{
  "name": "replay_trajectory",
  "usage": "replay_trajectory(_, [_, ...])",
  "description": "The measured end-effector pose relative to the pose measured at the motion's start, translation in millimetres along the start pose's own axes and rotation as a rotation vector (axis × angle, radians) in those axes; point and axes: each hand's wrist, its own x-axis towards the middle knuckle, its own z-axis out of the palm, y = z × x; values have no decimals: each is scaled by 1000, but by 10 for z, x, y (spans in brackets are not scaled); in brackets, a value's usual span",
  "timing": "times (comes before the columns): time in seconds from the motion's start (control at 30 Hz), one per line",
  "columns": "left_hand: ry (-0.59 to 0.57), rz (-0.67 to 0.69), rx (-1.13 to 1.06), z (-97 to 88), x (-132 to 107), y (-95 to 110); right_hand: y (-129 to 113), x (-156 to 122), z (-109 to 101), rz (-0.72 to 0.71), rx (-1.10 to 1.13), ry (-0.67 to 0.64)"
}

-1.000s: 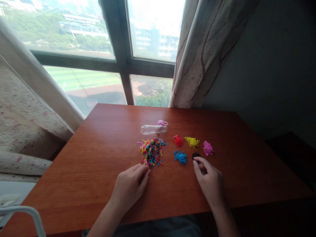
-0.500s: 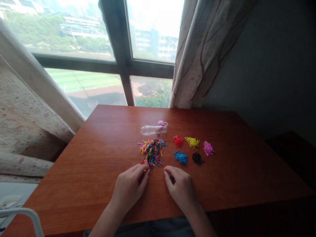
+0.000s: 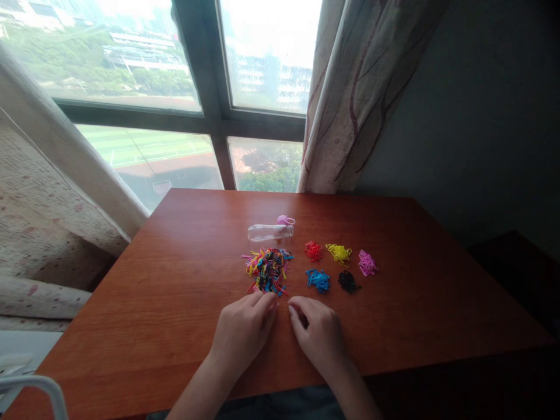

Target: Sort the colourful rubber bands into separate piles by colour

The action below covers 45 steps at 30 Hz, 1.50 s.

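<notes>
Mixed pile: here it sits, a jumble of small coloured plastic pieces (image 3: pixel 266 269) on the brown table (image 3: pixel 184 286), in front of the person, probably so that both hands can get at it.
Left hand: right up at the pile's near edge, this hand (image 3: pixel 245 329), fingers curled, thumb drawn in close to the forefinger; whether a piece is pinched there, I cannot tell.
Right hand: just beside it, nearer the person and to the right of the pile, this one (image 3: pixel 319 332) is curled loosely, thumb and forefinger close together; no piece shows, and the tips hide any hold.
Single colours: off to the pile's right, red (image 3: pixel 313 251), yellow (image 3: pixel 338 253), pink (image 3: pixel 367 263), blue (image 3: pixel 318 280) and black (image 3: pixel 347 281) heaps, spaced apart, presumably so the colours stay unmixed.
Clear bottle: lying sideways beyond the pile, the bottle (image 3: pixel 268 233) seems parked out of the hands' way.
Pink cap: also beyond the pile, by the bottle's right end, a looped cap (image 3: pixel 284 220).
</notes>
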Motion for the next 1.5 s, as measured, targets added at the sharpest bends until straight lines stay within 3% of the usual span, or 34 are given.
replay_trajectory(0.2, [-47,-25,76,9,142,121,-1,3,-9,-24,-16,14])
replay_trajectory(1.03, [-116,-75,74,4,202,153,4,15,-6,-4,29,-13])
replay_trajectory(1.27, [-218,-32,77,-23,319,179,4,9,-10,4,51,-15])
replay_trajectory(1.5, [-160,-12,44,-76,519,196,1,5,-10,7,56,-22])
